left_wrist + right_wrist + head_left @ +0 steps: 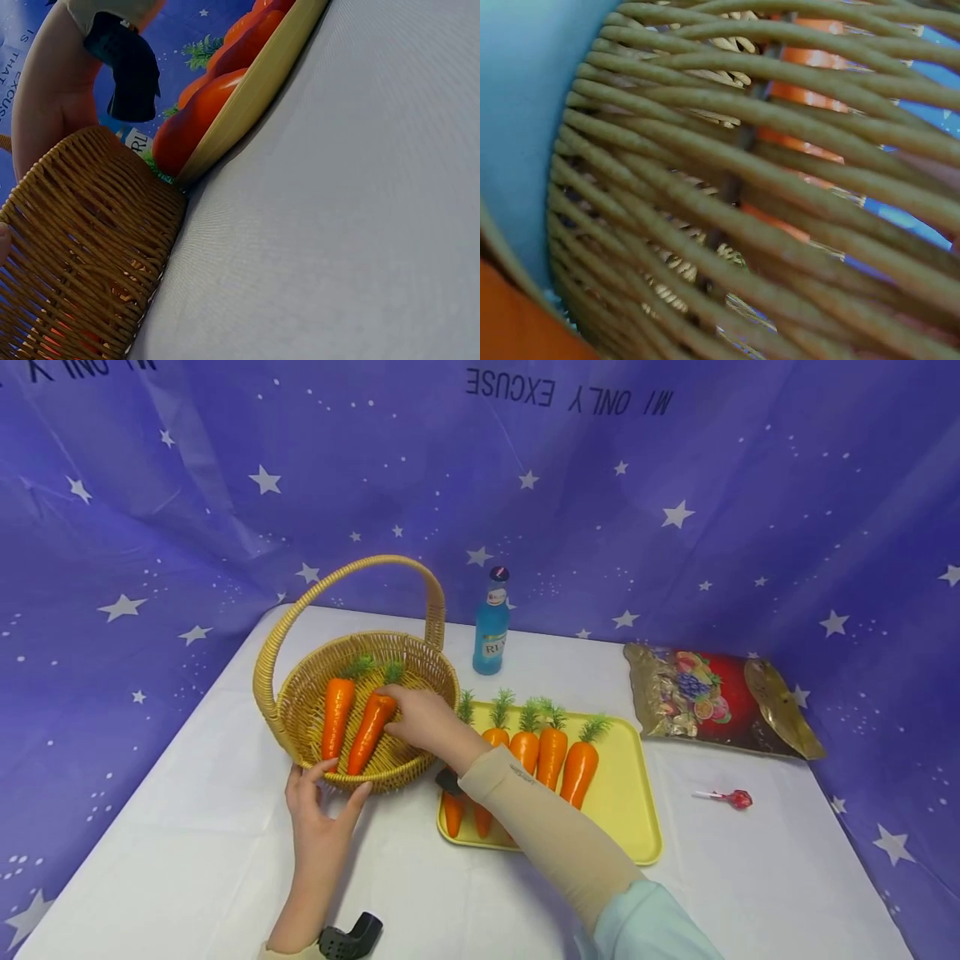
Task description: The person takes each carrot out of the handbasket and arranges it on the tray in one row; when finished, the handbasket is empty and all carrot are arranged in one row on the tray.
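A wicker basket [408, 772] with a tall arched handle stands on the left of the white table. Inside it, two orange carrots [337, 714] with green tops lie side by side. My right hand [420, 717] reaches over the basket's right rim and pinches the right-hand carrot [367, 739] near its leafy top. At the near side, my left hand [318, 806] touches the basket's outer wall and rim, thumb spread from the fingers. The left wrist view shows a fingertip [4, 244] against the weave. Woven strands fill most of the right wrist view.
Right of the basket, a yellow tray [626, 814] bears several more carrots [579, 772], partly hidden by my right forearm. A blue bottle [491, 631] stands behind. Farther right lie a red and gold candy bag [720, 702] and a red lollipop [738, 799].
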Available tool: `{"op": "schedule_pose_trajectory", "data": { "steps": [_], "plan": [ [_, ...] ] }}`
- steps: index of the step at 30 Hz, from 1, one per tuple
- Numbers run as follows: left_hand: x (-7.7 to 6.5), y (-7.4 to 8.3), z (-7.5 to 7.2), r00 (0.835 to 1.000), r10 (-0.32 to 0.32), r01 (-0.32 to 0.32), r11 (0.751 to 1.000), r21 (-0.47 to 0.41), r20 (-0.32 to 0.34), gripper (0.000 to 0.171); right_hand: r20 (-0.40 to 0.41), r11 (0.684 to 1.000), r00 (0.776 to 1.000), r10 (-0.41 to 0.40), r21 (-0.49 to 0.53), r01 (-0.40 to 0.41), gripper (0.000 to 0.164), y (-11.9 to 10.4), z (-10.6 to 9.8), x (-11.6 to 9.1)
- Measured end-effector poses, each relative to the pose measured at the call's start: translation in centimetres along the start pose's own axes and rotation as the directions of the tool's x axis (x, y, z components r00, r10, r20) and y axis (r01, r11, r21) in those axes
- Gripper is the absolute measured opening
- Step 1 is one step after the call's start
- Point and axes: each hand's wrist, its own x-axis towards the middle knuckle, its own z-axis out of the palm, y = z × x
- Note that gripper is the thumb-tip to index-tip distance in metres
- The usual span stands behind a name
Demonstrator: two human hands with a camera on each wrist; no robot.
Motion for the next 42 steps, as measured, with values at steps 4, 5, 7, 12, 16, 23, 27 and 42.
{"op": "schedule_pose_trajectory", "data": {
  "steps": [4,5,7,12,16,23,27,42],
  "plan": [
    [0.0,0.0,0.1,1.000,0.003,-0.003,1.000,0.002,0.001,0.056,-0.006,0.999,1.000,0.012,-0.053,-0.013,0.056,-0.2,0.4,0.6],
    [-0.1,0.0,0.1,1.000,0.003,-0.003,1.000,0.003,-0.003,0.056,-0.002,0.998,1.000,0.019,-0.059,-0.019,0.056,-0.3,0.5,0.8],
    [-0.1,0.0,0.1,1.000,0.001,-0.001,1.000,0.009,-0.006,0.055,0.007,0.998,0.999,0.031,-0.063,-0.031,0.055,-0.4,0.7,1.2],
    [-0.3,0.0,0.1,1.000,-0.009,0.009,1.000,0.010,-0.021,0.054,0.027,0.997,0.999,0.046,-0.069,-0.044,0.056,-0.6,1.5,2.0],
    [-0.4,-0.1,0.2,1.000,0.000,0.000,1.000,0.005,-0.025,0.054,0.024,0.993,0.998,0.050,-0.107,-0.047,0.057,-0.6,2.0,2.4],
    [-0.4,-0.1,0.3,1.000,-0.001,0.001,1.000,0.002,-0.022,0.054,0.017,0.987,1.000,0.011,-0.160,-0.008,0.055,-0.8,2.3,2.6],
    [-0.3,-0.3,0.3,1.000,0.000,0.000,1.000,-0.009,-0.019,0.057,0.005,0.996,1.000,0.007,-0.088,-0.006,0.051,-0.5,2.2,2.7],
    [-0.2,1.0,0.3,1.000,0.024,-0.024,1.000,0.000,-0.007,0.055,-0.215,0.934,0.975,-0.059,0.332,0.130,0.046,1.0,-0.5,0.4]
  ]
}}
